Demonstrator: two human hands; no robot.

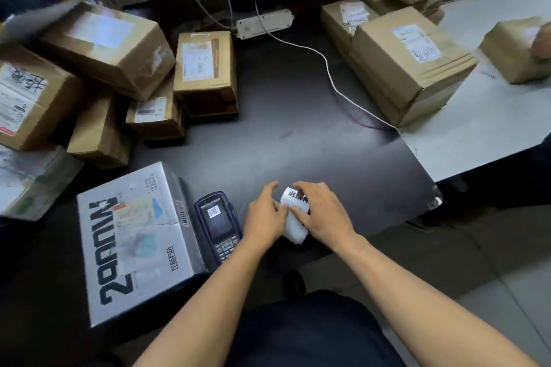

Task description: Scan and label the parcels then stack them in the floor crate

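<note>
There, at the near edge of the dark table (292, 116), both hands met over a roll of white labels (293, 217) printed with black characters. The left hand (266, 214) curled against the roll's left side, thumb and fingers bent round it, and the right hand (320, 211) gripped it from the right, fingertips laid across the top sheet. Just left of the hands a handheld scanner (217, 225) lay flat on the table, its screen showing a barcode. Beside that sat a grey printed box (131, 244) carrying a label on its upper face. Brown cardboard parcels (205, 68) were heaped at the far left, and another stack of parcels (408, 59) stood to the right, next to a white table (477, 128). A white power strip (264, 23) lay at the back, its cable (328, 68) trailing across the dark surface. Someone else's hand (542, 45) rested on a small parcel (512, 50) at the far right.
</note>
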